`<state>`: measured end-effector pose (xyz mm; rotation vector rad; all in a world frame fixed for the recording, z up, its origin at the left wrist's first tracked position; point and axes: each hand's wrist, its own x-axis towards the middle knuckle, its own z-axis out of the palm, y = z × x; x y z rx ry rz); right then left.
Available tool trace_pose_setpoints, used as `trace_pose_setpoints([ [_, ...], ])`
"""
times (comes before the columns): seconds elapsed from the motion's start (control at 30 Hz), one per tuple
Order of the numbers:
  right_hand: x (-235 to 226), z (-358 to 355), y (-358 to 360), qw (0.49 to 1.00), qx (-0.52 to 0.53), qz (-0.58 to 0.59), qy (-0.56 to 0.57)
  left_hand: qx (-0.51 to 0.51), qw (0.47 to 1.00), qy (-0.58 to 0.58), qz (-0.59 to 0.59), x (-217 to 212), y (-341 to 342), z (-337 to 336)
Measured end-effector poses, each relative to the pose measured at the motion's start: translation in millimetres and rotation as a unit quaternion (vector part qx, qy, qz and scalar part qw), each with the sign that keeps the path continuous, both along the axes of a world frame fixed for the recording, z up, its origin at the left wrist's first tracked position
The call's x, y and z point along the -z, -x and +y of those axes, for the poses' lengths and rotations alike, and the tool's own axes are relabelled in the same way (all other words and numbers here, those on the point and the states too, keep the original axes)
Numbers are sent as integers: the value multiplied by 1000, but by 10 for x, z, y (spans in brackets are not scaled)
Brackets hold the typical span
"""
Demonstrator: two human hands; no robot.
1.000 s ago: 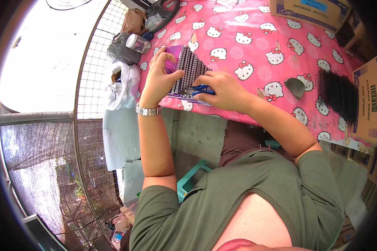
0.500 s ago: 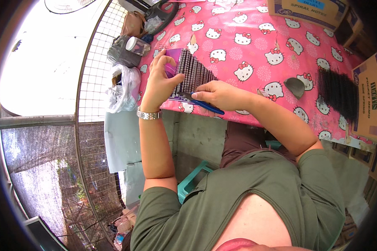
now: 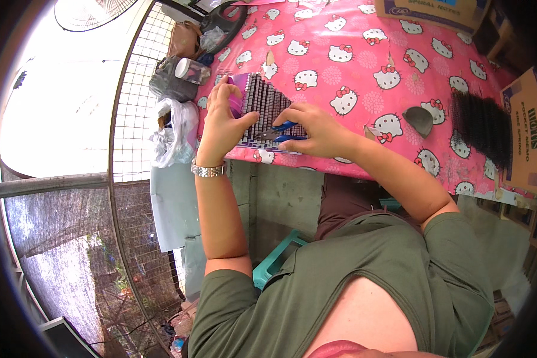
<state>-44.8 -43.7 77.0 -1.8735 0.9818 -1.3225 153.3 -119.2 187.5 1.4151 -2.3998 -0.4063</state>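
A stack of spiral-bound notebooks [image 3: 266,100] lies at the table's near left edge, rows of dark wire loops facing up and a purple cover at its left side. My left hand [image 3: 222,122], a metal watch at its wrist, grips the stack from the left, its thumb at the loops and fingers curled over the purple cover. In my right hand [image 3: 316,132] is a pair of blue-handled pliers [image 3: 286,138], the handles spread apart. Their jaws point left at the near end of the wire rows; whether they touch a wire is too small to tell.
A pink patterned cloth covers the table [image 3: 364,77]. At right lie a dark grey curved piece [image 3: 418,122], a pile of black wire spirals [image 3: 478,128] and a cardboard box [image 3: 522,131]. Plastic bags [image 3: 176,132] and a clear jar [image 3: 192,71] crowd the left edge by the wire mesh.
My right hand has turned and its grip has loosened, so the pliers' handles now stand apart where they were together. The left hand keeps its hold on the notebooks.
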Motion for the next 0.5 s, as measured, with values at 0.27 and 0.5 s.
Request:
trace_pose_setpoints([
  [0.27,-215,-41,104,910,-188,-10,-369,8,998,37,-52,32,70,58],
  [0.5,37,92,61,999,14,38,29,5,994,29,-105,-15,142,86],
])
